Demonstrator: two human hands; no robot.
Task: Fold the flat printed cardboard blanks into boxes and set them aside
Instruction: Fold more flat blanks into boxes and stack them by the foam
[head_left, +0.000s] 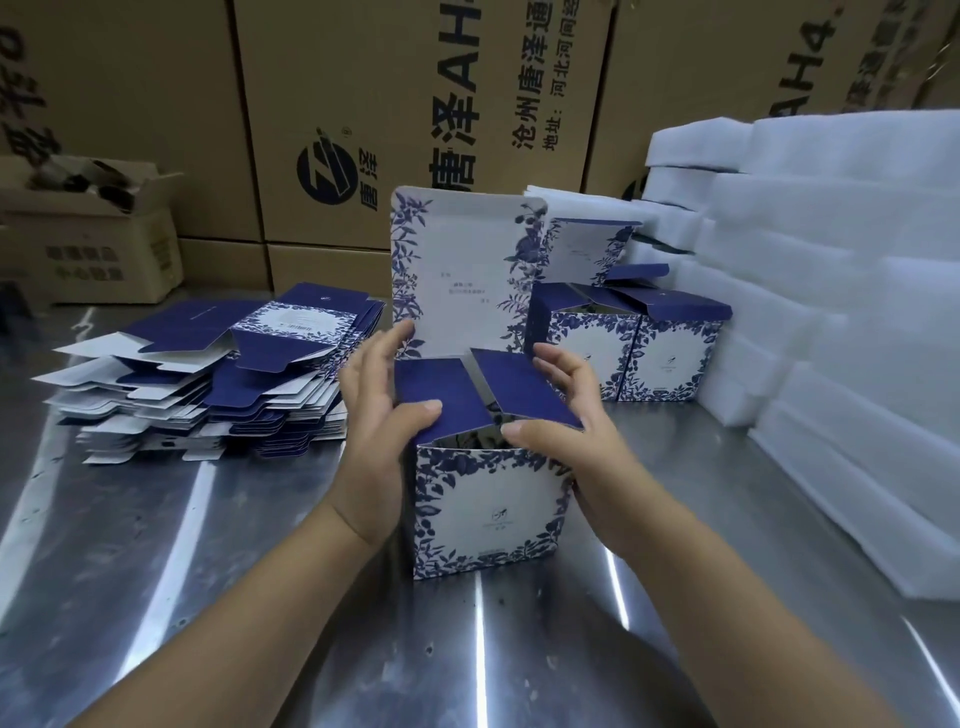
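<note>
A blue-and-white floral cardboard box (488, 514) stands upright at the centre of the shiny metal surface (208, 597), its printed front panel facing the person. Its tall white lid panel (462, 270), edged with blue leaves, stands straight up at the 12 o'clock side. 2 dark blue top flaps slope inward over the opening: the left flap (441, 389) and the right flap (519, 384), with a narrow gap between them. The left hand (374, 426) lies against the box's 9 o'clock side, fingers reaching up beside the lid and thumb (423, 410) pressed onto the left flap, so its grip holds the box. The right hand (571, 415) curls over the right flap from the 3 o'clock side, fingers at the far edge and thumb (519, 430) at the near edge, its grip holding that flap. At 10 o'clock, apart from the box, sits a loose stack of flat printed cardboard blanks (218, 379), blue and white sides mixed. At 1 o'clock 2 folded boxes (670, 358) stand side by side, flaps raised. From 1 to 4 o'clock white foam sheets (841, 291) are piled high. Large brown printed cartons (415, 104) wall the 12 o'clock side. A small open brown carton (88, 244) sits at 10 o'clock farther back, with what seems to be dark items inside.
</note>
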